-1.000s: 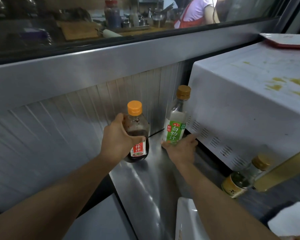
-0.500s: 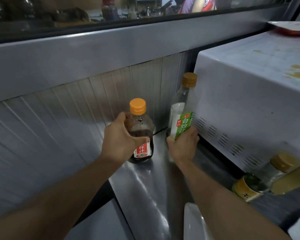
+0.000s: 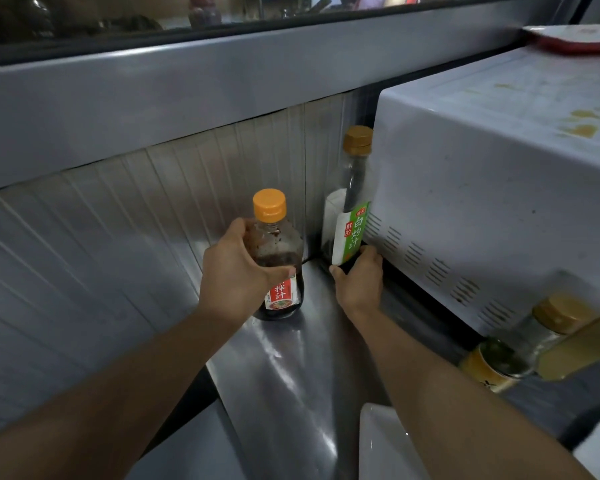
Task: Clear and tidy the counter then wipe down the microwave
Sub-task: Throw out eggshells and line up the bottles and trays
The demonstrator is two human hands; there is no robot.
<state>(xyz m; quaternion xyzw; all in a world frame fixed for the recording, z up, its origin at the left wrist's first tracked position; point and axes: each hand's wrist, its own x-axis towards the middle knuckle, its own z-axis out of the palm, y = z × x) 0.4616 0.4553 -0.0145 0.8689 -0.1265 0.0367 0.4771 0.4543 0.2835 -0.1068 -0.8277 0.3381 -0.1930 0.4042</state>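
Green-label bottle (image 3: 350, 216) now hugs microwave (image 3: 482, 188), seemingly touching.

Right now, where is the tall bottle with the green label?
The green-label bottle stands in the back corner against the microwave's left side, right hand gripping its base.

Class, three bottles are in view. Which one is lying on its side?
The bottle with the yellow label, lying low at the right beside the microwave. The orange-capped bottle and the green-labelled bottle both stand upright, each in a hand.
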